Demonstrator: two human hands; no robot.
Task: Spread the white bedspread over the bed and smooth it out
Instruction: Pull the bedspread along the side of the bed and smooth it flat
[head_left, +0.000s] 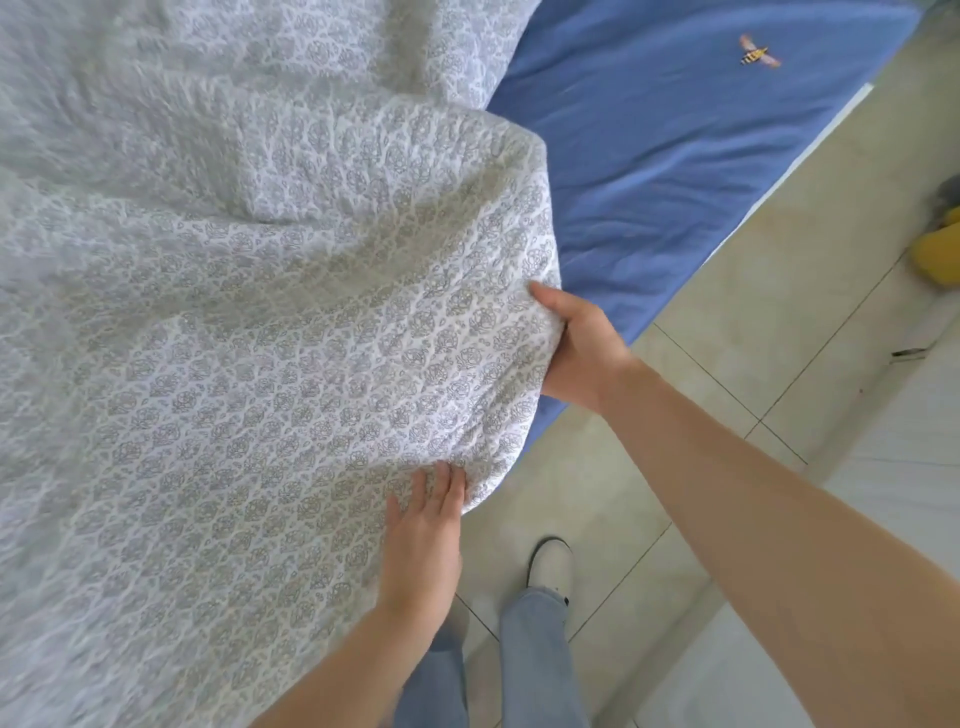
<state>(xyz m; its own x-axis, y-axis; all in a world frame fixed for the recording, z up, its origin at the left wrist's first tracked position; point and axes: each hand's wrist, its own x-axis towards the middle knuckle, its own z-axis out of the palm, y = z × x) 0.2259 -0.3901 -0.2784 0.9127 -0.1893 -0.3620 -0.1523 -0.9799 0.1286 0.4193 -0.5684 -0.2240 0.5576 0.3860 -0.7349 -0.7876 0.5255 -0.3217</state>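
Bright, soft daylight; blurred, warped edges

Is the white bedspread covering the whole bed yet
Not yet. The bedspread lies bunched with its edge lifted in the right hand, and the blue sheet beyond it is uncovered.

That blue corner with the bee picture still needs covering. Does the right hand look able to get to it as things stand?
Probably not without a step or lean. The right hand grips the bedspread edge, and the bee picture lies far up the bare blue sheet. Nothing blocks the way across the sheet.
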